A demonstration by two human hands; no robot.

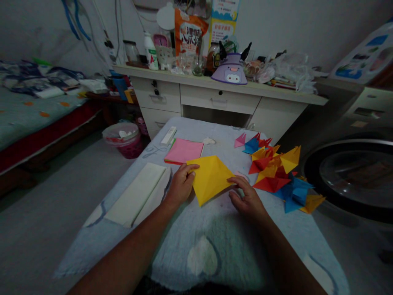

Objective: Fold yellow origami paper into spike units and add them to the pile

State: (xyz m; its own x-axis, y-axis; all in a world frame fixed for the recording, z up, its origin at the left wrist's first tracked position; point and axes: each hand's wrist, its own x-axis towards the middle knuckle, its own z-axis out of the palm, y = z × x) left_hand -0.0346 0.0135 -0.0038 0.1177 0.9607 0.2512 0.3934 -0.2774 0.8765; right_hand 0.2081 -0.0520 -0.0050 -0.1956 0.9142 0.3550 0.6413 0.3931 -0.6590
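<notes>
A yellow sheet of origami paper point(212, 178) with faint creases lies turned cornerwise between my hands, over the cloth-covered table. My left hand point(181, 183) pinches its left corner between thumb and fingers. At the right corner, the fingertips of my right hand point(247, 196) touch the paper, with the thumb held apart below. Just behind the yellow sheet sits a stack of coloured paper point(186, 150), pink on top. To the right of my right hand lies a pile of folded paper pieces point(273, 168) in red, yellow, blue and pink.
A folded whitish sheet or cloth point(138, 192) lies left of my left arm. A small white box point(168, 136) and a crumpled white scrap point(209, 141) are at the back. Beyond stand a cluttered desk point(196, 82), a pink bin point(130, 149) and a washing machine point(353, 172).
</notes>
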